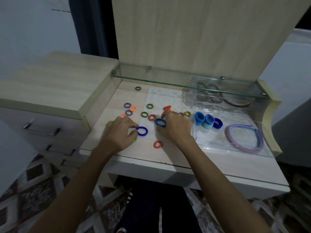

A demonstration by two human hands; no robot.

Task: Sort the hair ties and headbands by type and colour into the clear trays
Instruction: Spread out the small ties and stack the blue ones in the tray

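Loose on the desk I count about four orange hair ties, four green striped ones and two purple ones, while the near clear tray has a row of blue ties plus the pastel headbands, and the back tray holds grey-brown ones. Both forearms reach in from below, palms down. The left hand pinches a dark blue tie between thumb and forefinger on the desk, and the right hand has curled fingers around a lighter blue tie just beside it.

Green hair tie under left hand
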